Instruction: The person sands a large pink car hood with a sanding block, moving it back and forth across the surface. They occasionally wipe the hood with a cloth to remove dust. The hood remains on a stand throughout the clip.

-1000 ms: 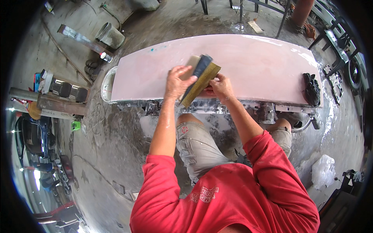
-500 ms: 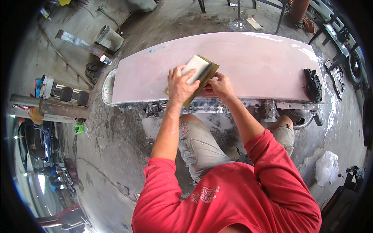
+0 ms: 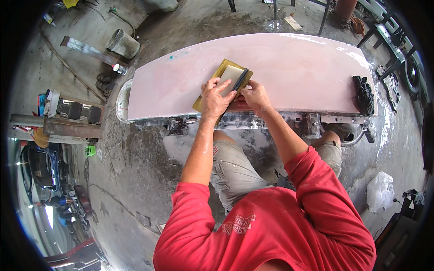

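A pale, flat sanding block (image 3: 232,74) sits on an olive-brown sheet of sandpaper (image 3: 228,63), which shows past it on several sides. Along the block's right side runs a narrow dark strip (image 3: 242,78). My left hand (image 3: 216,100) presses over the block, its fingers laid across the top. At the sheet's right edge my right hand (image 3: 256,95) is closed in a pinch on the sandpaper, and its fingertips are partly hidden. Both hands are over the near edge of a large pink-coated panel (image 3: 307,74), wet in patches.
Crumpled black gloves (image 3: 363,95) lie at the panel's right end. A white bucket (image 3: 123,103) stands under its left end. Farther off are a grey bucket (image 3: 123,44), a small can (image 3: 120,69) and dark stands (image 3: 384,47). A clear plastic bag (image 3: 380,191) rests on the floor at right.
The block and sandpaper have tipped flatter toward the panel, so more of the sheet shows beyond the block's far and left sides. Both hands stay on them.
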`<state>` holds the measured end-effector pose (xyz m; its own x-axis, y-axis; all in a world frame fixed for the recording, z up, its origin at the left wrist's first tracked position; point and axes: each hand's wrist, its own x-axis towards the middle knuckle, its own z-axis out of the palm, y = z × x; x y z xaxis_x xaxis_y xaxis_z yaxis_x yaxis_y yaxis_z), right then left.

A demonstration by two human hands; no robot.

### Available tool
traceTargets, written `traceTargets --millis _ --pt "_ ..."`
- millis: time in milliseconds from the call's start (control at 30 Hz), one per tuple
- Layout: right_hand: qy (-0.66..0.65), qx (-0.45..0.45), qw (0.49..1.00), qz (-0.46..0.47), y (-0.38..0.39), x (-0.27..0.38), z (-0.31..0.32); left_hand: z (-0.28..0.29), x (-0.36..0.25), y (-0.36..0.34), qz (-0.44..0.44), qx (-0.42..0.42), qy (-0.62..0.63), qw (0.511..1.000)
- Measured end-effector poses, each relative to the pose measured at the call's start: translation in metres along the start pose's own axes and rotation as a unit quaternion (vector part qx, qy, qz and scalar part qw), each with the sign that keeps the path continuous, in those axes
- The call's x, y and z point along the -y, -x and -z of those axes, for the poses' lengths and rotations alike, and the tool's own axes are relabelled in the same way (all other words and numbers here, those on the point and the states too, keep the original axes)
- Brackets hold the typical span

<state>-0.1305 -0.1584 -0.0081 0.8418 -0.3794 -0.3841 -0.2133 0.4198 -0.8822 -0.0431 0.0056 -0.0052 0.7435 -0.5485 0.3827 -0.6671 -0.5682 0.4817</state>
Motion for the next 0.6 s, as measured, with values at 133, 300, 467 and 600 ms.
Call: traceTargets --millis 133,300,467,600 --pt "-0.001 0.000 1.000 0.002 0.003 0.003 -0.001 0.000 -0.001 -0.001 0.000 0.013 -0.001 1.000" --pt "-0.009 -0.007 1.000 -0.023 0.005 0.013 -0.004 -0.001 0.013 -0.001 -0.029 0.020 0.030 0.999" --pt "0.045 -0.053 0.997 -0.023 -0.001 0.018 -0.012 -0.003 0.023 -0.002 -0.065 0.019 0.026 0.997" --pt "0.007 -0.027 1.000 -0.009 -0.005 0.010 -0.008 0.003 0.014 0.001 -0.072 0.034 -0.003 0.997"
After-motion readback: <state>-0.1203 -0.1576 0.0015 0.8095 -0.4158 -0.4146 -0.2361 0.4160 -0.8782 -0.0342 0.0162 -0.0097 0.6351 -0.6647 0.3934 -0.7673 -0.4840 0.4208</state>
